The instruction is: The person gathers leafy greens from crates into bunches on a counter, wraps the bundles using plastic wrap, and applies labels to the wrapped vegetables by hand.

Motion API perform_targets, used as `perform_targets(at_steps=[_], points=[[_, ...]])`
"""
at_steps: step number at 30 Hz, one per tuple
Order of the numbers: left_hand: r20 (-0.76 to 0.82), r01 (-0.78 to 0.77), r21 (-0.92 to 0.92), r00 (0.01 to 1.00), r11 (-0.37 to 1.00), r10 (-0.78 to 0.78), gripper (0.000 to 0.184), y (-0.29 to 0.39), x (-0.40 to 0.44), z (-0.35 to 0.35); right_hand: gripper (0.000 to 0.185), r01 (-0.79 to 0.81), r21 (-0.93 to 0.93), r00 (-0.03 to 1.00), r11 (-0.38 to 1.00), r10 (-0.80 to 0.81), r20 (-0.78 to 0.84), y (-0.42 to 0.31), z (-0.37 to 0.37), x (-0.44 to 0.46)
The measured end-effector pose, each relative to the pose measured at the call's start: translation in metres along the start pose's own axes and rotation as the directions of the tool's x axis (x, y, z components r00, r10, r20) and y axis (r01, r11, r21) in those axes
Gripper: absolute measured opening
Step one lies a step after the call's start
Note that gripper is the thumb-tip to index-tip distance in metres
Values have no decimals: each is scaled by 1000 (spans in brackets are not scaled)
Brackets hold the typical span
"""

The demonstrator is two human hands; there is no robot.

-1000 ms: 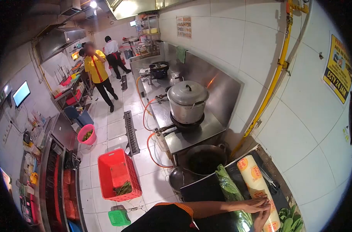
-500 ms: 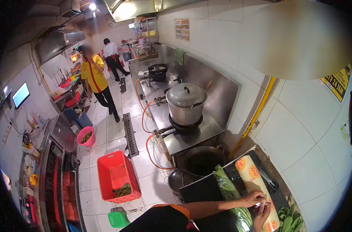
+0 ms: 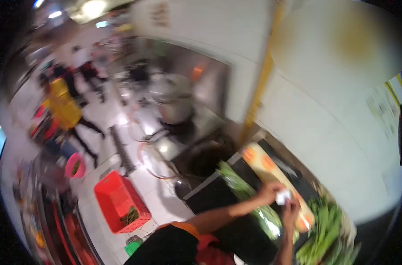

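My left hand (image 3: pixel 270 193) reaches across the dark worktop, its fingers closed on a small white piece (image 3: pixel 283 197) that looks like paper or tape. From below, my right hand (image 3: pixel 291 211) pinches the same piece at its lower side. Both hands are over a long roll of plastic wrap (image 3: pixel 262 162) with orange print. Beside the roll, under my left forearm, lies a bundle of green vegetables (image 3: pixel 236 182) in clear, shiny wrap. Loose leafy greens (image 3: pixel 321 227) are heaped to the right of my right hand. Motion blur hides the finger detail.
A large lidded pot (image 3: pixel 172 99) stands on the steel stove, with a wok (image 3: pixel 209 159) lower down. On the floor are a red crate (image 3: pixel 117 198), a pink bucket (image 3: pixel 75 166) and a green basket (image 3: pixel 133 247). A person in yellow (image 3: pixel 65 104) walks in the aisle.
The view has swung and tilted, so the worktop sits higher and more greens show. The white piece between my hands is more visible. The person in yellow has changed stride.
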State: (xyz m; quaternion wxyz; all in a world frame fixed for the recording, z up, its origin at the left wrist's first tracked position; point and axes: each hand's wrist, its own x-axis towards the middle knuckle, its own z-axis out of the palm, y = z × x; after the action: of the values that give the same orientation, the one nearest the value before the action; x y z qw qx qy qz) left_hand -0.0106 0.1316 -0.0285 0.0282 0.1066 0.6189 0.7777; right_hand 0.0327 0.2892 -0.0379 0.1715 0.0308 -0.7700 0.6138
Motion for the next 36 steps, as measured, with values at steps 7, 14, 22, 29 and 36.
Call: perform_targets(at_steps=[7,14,22,29,36], points=[[323,-341,755,937,560,134,22,53,-44,-53,8,199,-331,965,922,-126,231,-49,2,0],[546,-591,750,806,296,228,61,68,-79,-60,12,285,-552,884,784,8,468,-62,16,8],[547,-612,765,782,202,298,72,51,-103,-67,14,151,-714,900,683,204,385,-47,33,1],[619,-598,756,786,267,8,78,76,-64,-51,17,153,-737,927,659,163,338,-43,31,2],[643,-554,766,663,327,-384,83,73,-32,-45,18,116,-768,948,629,161,275,-46,33,5]])
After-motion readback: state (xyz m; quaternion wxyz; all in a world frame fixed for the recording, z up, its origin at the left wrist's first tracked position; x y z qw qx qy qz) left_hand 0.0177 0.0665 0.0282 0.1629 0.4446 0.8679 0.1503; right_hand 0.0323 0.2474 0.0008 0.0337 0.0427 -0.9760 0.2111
